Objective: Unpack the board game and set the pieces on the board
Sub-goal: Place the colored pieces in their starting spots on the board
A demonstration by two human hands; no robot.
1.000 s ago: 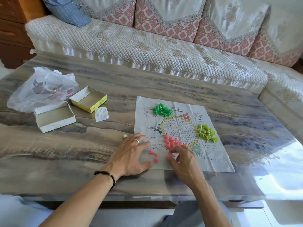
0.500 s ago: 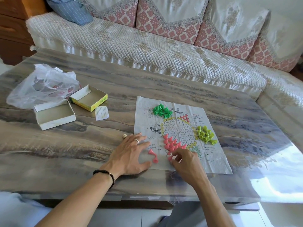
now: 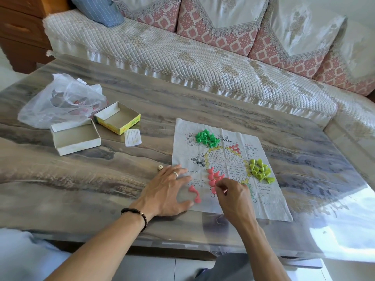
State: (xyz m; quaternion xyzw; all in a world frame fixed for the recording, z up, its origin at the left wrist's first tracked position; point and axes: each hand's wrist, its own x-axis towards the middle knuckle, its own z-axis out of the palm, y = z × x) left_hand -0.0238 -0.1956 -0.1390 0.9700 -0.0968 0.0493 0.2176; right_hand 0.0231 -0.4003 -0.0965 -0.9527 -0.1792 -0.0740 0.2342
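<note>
a creased white paper game board (image 3: 229,165) printed with a hexagon grid lies flat on the streaked grey-brown stone-look table (image 3: 142,110), its long axis running from the near edge toward the sofa, tilted a little to the right at the near end. a heap of dark green plastic cone pieces (image 3: 207,137) sits at the board's far end, and a heap of yellow-green plastic cone pieces (image 3: 260,173) sits on its right side. a cluster of pink plastic cone pieces (image 3: 214,177) lies at the grid's near-left corner, several tipped over with their points aiming different ways. two more loose pink cones (image 3: 194,193) lie on the board's near-left margin, one beyond the other, the near one touching or just beside the left thumb.

the left hand (image 3: 168,191) rests flat with fingers spread wide, pressing the board's left edge, a ring on one finger and a dark bead bracelet at the wrist. the right hand (image 3: 233,196) has its fingers curled together at the pink cluster; whether they pinch a piece i cannot tell.

left of the board lie a small cream bead or die (image 3: 160,167), a folded paper slip (image 3: 133,137), an open grey-white cardboard box tray (image 3: 75,138), a yellow-sided cardboard box lid (image 3: 117,118) and a crumpled clear plastic bag (image 3: 60,100). a quilted cream sofa (image 3: 182,61) stands beyond the table.
</note>
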